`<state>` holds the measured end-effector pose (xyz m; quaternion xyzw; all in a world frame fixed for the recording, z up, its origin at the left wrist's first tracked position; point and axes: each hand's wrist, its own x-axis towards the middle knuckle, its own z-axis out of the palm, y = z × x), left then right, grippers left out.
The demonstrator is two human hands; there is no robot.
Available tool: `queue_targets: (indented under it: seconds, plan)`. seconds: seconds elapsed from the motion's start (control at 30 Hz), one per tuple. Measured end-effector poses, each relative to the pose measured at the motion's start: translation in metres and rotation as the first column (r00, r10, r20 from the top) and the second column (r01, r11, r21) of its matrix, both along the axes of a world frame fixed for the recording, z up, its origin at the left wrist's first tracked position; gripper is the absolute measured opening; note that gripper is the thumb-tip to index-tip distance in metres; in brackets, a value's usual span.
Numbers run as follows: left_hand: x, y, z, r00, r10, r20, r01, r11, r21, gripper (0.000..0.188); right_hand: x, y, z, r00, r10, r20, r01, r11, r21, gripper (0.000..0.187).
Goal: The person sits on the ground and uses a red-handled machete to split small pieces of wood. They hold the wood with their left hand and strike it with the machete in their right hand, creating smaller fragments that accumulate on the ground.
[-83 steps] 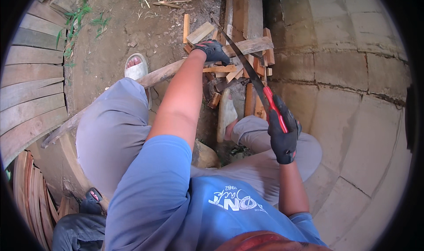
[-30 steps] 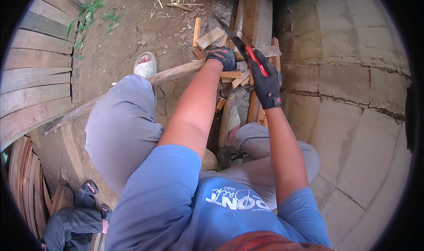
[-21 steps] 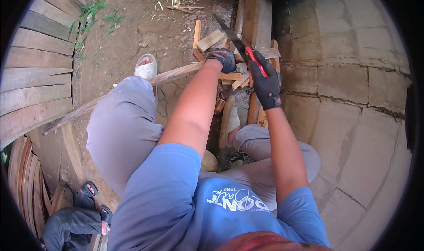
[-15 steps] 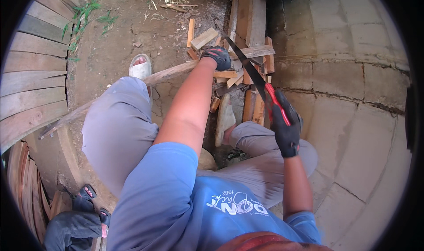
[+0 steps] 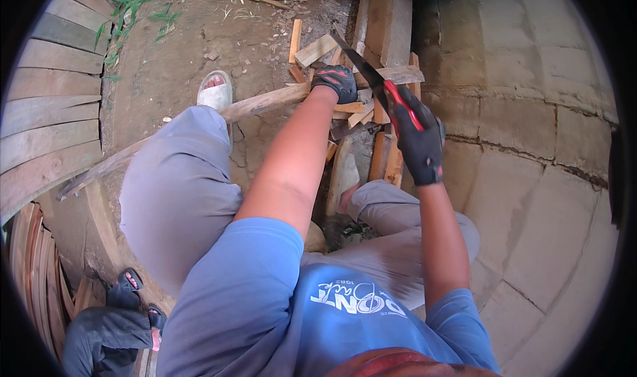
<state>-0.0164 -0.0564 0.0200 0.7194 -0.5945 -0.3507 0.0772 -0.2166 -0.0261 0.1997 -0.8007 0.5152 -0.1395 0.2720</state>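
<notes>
I am seeing the left hand in a black glove with red marks (image 5: 337,83) pressing down on a long rough wooden stick (image 5: 265,101), which is running across the dirt ground from about eight o'clock toward two o'clock. The fingers of this hand are curled together over the stick, close to a small pile of short cut wood pieces (image 5: 358,111). The right hand in a black glove (image 5: 419,141) is holding a hand saw with a dark blade and red handle (image 5: 375,85); its fingers are clamped around the handle. The blade is pointing toward eleven o'clock and is lying across the stick just beside the left hand, though I cannot tell surely if the teeth are touching the wood. At ten o'clock from the left hand, a foot in a white sandal (image 5: 214,93) is resting beside the stick. At one o'clock, thick wooden planks (image 5: 388,18) are lying along the edge of a pale stone pavement (image 5: 531,111).
</notes>
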Motion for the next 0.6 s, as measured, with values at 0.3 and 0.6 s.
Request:
queue_targets:
  seconds: [0.3,0.6]
  plan:
    - [0.002,-0.003,-0.005,0.999,0.024,0.034,-0.024,1.0,0.002,0.041,0.067,-0.054,-0.08,0.996,-0.074,0.041,0.075,0.997,-0.02,0.045]
    - [0.004,-0.008,-0.009,0.997,-0.072,0.017,0.071,0.997,0.043,0.045,0.025,-0.031,-0.073,0.979,-0.036,0.199,0.032,0.999,0.022,0.041]
